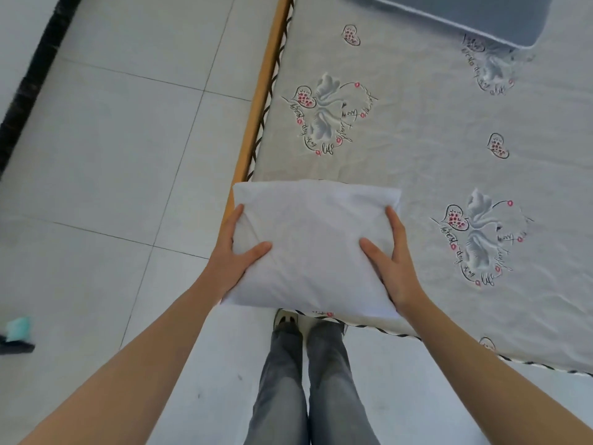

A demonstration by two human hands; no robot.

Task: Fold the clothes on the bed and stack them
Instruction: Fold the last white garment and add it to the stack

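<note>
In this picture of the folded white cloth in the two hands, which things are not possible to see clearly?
- Folded white garment, head view: its kind is unclear; the folds hide its shape.
- Fingers of left hand and right hand: under the garment, hidden.
- Grey-blue folded item on the bed: cut off by the top edge.
- Teal and dark object on the floor: blurred, cut by the left edge.
- Feet: the garment covers them.

A grey cushion lies on the patterned bed.

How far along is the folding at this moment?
Done: the white garment is already folded into a compact rectangle. In hand: left hand and right hand grip its sides over the bed corner. Left: setting it down; no stack is visible.
</note>
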